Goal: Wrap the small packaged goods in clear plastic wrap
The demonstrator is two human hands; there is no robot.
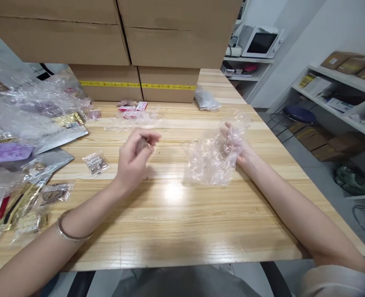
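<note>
The left hand (135, 159) hovers above the table with its fingers curled shut around a small brownish piece (142, 144), pinched at the fingertips; the right hand (239, 147) is closed on a crumpled clear plastic bag (211, 159), which trails down to the wooden table (176, 222); the bag looks light, limp and slippery, likely best gripped by its bunched upper edge; just left of the left hand lies a small sealed packet (95, 163), further left a heap of wrappers (24, 123); beyond both hands stand cardboard boxes (139, 49); right of the right hand, shelves (340, 90).
</note>
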